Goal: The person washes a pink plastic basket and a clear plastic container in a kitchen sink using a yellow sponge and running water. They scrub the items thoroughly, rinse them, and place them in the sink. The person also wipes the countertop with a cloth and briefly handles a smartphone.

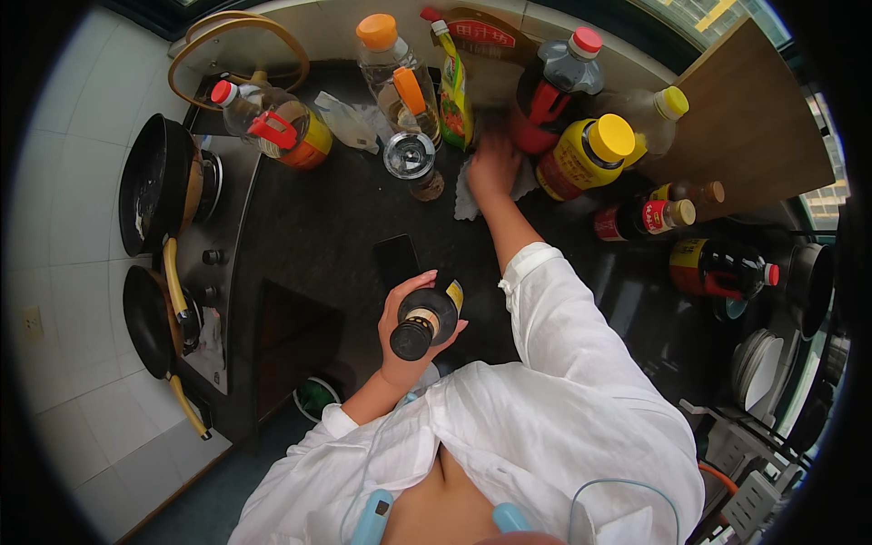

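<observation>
My left hand [398, 310] is wrapped around a dark bottle [444, 315] with a black cap, held close in front of my body. A black smartphone [395, 257] lies on the dark countertop [320, 218] just beyond it. My right hand [494, 167] reaches to the back of the counter and presses on a grey cloth [465, 201]; its fingers are blurred and partly hidden. On its left stand a yellow-green seasoning pouch [455, 102] and a small spice jar [428, 185]. To its right are a large dark sauce bottle [555, 88] and a yellow-capped jar [579, 160].
An oil bottle with an orange cap [392, 75] and a red-capped bottle [286, 129] stand at the back left. Two pans [153, 184] sit on the gas stove [218, 272]. More sauce bottles [644, 219], a wooden board [749, 122] and stacked plates [757, 368] line the right side.
</observation>
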Tool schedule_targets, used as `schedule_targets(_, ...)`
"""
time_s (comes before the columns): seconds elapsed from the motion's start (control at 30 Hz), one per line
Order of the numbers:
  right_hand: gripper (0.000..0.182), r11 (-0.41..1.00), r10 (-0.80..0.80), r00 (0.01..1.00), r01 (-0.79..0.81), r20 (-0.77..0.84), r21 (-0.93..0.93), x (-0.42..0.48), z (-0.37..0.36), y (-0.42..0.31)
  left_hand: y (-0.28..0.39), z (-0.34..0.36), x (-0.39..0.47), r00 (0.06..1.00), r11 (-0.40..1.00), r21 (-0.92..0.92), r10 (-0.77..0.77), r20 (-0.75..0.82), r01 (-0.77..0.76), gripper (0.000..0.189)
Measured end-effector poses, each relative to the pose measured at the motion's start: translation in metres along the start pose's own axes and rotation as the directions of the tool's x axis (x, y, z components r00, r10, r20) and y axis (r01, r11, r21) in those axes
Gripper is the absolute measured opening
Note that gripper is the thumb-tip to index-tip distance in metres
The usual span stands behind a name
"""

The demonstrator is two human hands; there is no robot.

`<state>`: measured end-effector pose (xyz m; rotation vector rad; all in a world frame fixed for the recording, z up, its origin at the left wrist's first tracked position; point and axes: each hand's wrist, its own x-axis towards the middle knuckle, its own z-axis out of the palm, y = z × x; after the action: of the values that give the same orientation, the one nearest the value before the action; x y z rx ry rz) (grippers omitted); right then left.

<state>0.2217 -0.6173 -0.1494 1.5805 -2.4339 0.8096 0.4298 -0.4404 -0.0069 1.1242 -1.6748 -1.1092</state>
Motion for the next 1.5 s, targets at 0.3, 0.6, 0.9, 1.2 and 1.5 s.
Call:
schedule_targets(0.3,0.042,0.758,-0.593,0.764,0.424,0.254,0.495,-0.121,-0.101,0.054,-0.011,0.061,0.109,0.998,0.993,0.115,0.028,-0.052,-0.022,0.066)
schedule_targets(0.6,0.045,0.937,-0.290,0.915,0.214,0.279,0.275,-0.208,-0.199,0.130,-0.030,0.135,0.176,0.994,0.976,0.202,0.092,-0.056,-0.079,0.067)
schedule_targets(0.9,0.042,0.987,0.152,0.988,-0.154,-0.038,-0.038,-0.193,-0.156,0.142,-0.051,0.140,0.147,0.960,0.947,0.244,0.248,-0.133,-0.211,0.069)
schedule_targets(1.2,0.041,0.951,-0.267,0.956,0.241,0.119,0.193,-0.122,-0.091,0.044,-0.093,0.051,0.141,0.900,0.912,0.403,0.106,-0.424,0.082,0.067)
schedule_targets(1.5,0.034,0.797,-0.418,0.902,0.304,0.113,0.523,-0.057,-0.008,-0.032,-0.039,-0.055,0.091,0.880,0.980,-0.189,-0.145,-0.453,0.064,0.038)
